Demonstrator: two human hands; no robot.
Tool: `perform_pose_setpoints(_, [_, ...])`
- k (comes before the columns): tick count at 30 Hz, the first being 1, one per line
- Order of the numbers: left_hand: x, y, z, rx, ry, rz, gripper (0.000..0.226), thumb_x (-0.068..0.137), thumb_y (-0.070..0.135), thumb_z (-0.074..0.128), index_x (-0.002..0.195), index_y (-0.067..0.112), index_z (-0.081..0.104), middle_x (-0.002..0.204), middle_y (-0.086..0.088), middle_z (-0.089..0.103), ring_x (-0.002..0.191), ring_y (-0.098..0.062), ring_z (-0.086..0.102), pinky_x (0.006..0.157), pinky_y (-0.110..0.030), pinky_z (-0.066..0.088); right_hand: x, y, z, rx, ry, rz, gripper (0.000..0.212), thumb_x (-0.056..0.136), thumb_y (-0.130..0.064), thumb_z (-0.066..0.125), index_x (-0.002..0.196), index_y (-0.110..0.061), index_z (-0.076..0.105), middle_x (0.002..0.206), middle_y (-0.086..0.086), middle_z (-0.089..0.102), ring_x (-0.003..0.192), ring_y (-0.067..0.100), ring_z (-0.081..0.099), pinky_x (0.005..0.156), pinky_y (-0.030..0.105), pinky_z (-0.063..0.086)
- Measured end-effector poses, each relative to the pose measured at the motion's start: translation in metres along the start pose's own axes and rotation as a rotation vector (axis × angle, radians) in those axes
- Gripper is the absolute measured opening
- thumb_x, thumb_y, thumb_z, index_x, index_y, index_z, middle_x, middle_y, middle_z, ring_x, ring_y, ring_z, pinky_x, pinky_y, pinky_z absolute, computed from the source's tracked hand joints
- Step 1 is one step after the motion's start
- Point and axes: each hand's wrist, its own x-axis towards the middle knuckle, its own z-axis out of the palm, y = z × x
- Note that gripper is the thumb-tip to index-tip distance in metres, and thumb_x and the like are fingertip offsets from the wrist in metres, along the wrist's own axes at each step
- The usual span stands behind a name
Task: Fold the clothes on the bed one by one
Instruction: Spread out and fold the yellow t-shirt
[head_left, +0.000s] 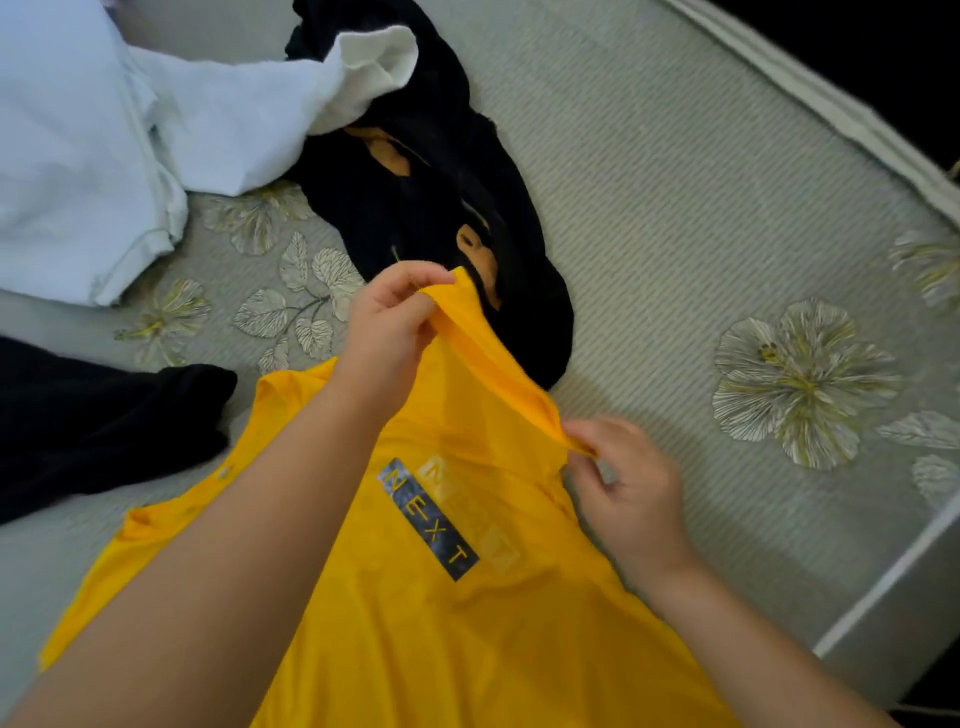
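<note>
A yellow T-shirt (467, 613) with a dark printed label lies spread on the bed in front of me. My left hand (387, 327) pinches one end of its raised hem or edge, lifted above the bed. My right hand (628, 488) pinches the other end of that same edge, lower and to the right. The cloth is stretched in a ridge between both hands. My left forearm covers part of the shirt.
A black garment with orange print (441, 208) lies just beyond the shirt. White clothes (93, 156) are heaped at the upper left. Another dark garment (88, 421) lies at the left. The floral bedspread (701, 234) runs to the bed's edge (841, 114) at the right.
</note>
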Motion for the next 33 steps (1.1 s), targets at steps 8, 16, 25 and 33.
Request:
perform_pose_setpoints(8, [-0.093, -0.067, -0.116, 0.429, 0.251, -0.405, 0.044, 0.077, -0.024, 0.034, 0.06, 0.014, 0.05, 0.063, -0.003, 0.046, 0.06, -0.01, 0.045, 0.053, -0.018, 0.032, -0.063, -0.017, 0.022, -0.194, -0.611, -0.507, 0.045, 0.067, -0.008, 0.072, 0.11, -0.013, 0.06, 0.097, 0.0, 0.071, 0.087, 0.013, 0.068, 0.086, 0.062, 0.042])
perform_pose_setpoints(16, [-0.069, -0.07, -0.11, 0.998, 0.331, -0.142, 0.02, 0.086, 0.011, 0.053, 0.103, 0.002, 0.059, 0.105, -0.013, 0.063, 0.099, -0.03, 0.056, 0.072, -0.029, 0.036, -0.03, -0.003, 0.026, -0.526, -0.568, -0.313, 0.061, 0.048, -0.017, 0.087, 0.105, -0.007, 0.067, 0.092, 0.015, 0.066, 0.081, 0.032, 0.065, 0.067, 0.042, 0.053])
perform_pose_setpoints(25, [0.003, -0.063, -0.057, 0.928, 0.18, -0.18, 0.025, 0.091, 0.023, 0.052, 0.097, 0.001, 0.062, 0.083, -0.01, 0.062, 0.093, -0.026, 0.056, 0.07, -0.026, 0.036, -0.052, -0.008, 0.033, -0.401, -0.414, -0.211, 0.026, 0.047, 0.019, 0.077, 0.062, 0.002, 0.065, 0.057, 0.013, 0.053, 0.045, 0.026, 0.051, 0.038, 0.029, 0.045])
perform_pose_setpoints(33, [0.019, -0.08, -0.046, 0.729, 0.291, 0.055, 0.022, 0.093, 0.011, 0.047, 0.108, 0.0, 0.058, 0.096, -0.008, 0.056, 0.087, -0.012, 0.047, 0.076, -0.016, 0.035, -0.043, 0.026, 0.024, -0.425, -0.419, -0.28, 0.028, 0.057, 0.013, 0.076, 0.083, 0.002, 0.071, 0.075, 0.02, 0.064, 0.063, 0.032, 0.062, 0.055, 0.035, 0.052])
